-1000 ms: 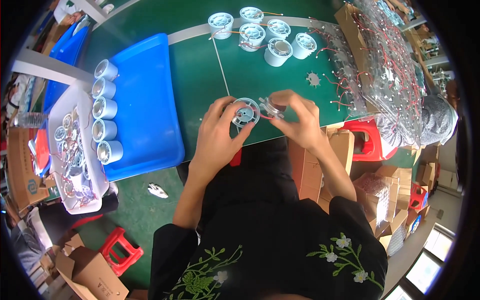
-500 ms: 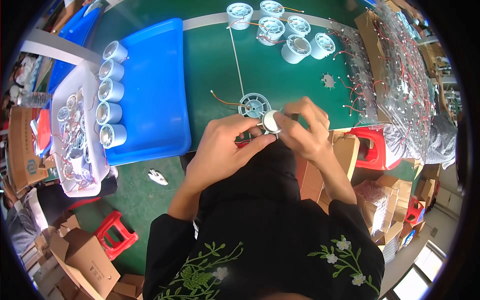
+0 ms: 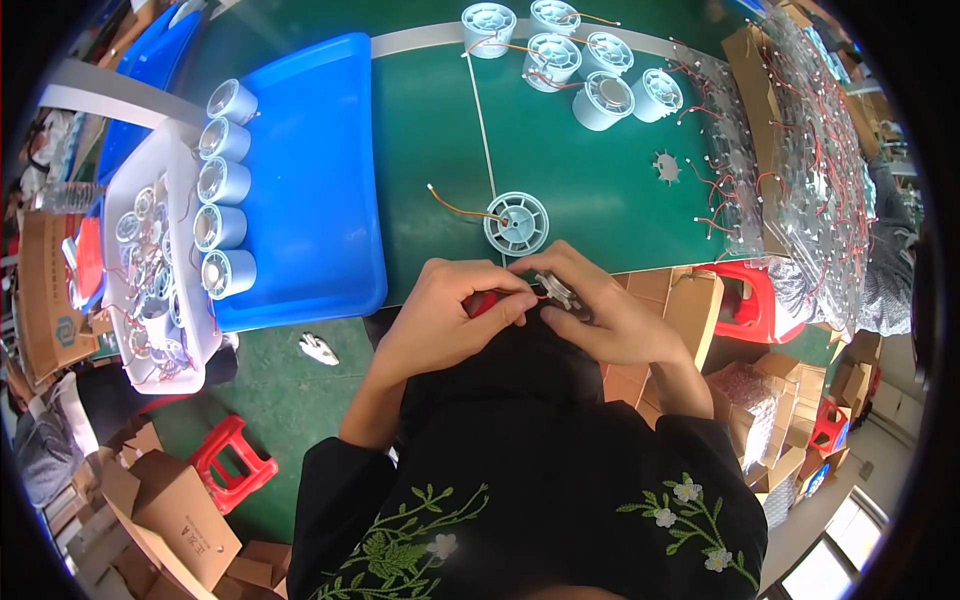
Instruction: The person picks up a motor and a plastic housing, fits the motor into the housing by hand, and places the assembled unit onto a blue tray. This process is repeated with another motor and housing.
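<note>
My left hand (image 3: 450, 312) is closed, with thumb and forefinger pinched together. Something red, seemingly a wire (image 3: 484, 303), shows inside its curled fingers. Right beside those fingertips, my right hand (image 3: 615, 318) grips a small round silver metal part (image 3: 557, 290) seen edge-on between thumb and fingers. Both hands are close together at the table's near edge, over my lap. Just beyond them a pale blue spoked round housing (image 3: 517, 224) sits on the green table, its orange-brown lead trailing to the left. How the red wire joins the metal part is hidden by my fingers.
A blue tray (image 3: 310, 200) holds a column of pale blue cylinders (image 3: 222, 180) along its left side. Left of it stands a white bin (image 3: 190, 365) of parts. Several more housings (image 3: 603, 100) stand at the back, near a silver toothed plate (image 3: 666, 167) and plastic-wrapped wired parts (image 3: 815, 170).
My hands have come down toward my lap, away from the housing. The metal part has turned from showing its pale round face to edge-on, with my right hand around it.
</note>
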Available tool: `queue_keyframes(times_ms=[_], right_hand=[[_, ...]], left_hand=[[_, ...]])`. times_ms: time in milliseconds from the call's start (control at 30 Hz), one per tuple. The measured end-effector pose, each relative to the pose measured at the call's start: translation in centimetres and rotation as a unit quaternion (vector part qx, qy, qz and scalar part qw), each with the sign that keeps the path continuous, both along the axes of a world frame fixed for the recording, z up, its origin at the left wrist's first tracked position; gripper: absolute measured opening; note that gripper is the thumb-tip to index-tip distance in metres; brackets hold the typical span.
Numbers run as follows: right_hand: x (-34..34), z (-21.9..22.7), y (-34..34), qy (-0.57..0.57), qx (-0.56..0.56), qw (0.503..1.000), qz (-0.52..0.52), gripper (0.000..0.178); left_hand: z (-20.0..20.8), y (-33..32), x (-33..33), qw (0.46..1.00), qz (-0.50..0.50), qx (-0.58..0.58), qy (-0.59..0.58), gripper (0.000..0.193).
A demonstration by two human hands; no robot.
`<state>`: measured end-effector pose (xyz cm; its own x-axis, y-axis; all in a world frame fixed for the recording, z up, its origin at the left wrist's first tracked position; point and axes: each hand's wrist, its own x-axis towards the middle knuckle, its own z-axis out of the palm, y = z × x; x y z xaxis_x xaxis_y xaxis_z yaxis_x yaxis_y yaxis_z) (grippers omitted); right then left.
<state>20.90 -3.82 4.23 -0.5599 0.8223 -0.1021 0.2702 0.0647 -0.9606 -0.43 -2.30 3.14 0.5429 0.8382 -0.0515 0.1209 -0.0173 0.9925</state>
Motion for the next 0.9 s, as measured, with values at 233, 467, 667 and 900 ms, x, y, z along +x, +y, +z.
queue_keyframes(times_ms=[233,467,667,900], right_hand=[[0.2,0.4,1.1,0.023,-0.026,0.998,-0.047,0.061],[-2.4,-1.5,2.6,-0.042,0.127,0.971,-0.196,0.050],[-3.6,-2.2,2.4,-0.040,0.219,0.948,-0.228,0.044],[-2.9,-2.1,2.6,-0.048,0.244,0.949,-0.193,0.042]], left_hand=[[0.7,1.8,-0.2,0.976,0.053,0.202,0.066,0.008],[-1.5,4.1,0.2,0.937,0.150,0.300,0.094,0.007],[-2.7,2.4,0.6,0.956,0.204,0.196,0.079,0.008],[-4.3,1.3,0.4,0.947,0.249,0.200,0.027,0.010]])
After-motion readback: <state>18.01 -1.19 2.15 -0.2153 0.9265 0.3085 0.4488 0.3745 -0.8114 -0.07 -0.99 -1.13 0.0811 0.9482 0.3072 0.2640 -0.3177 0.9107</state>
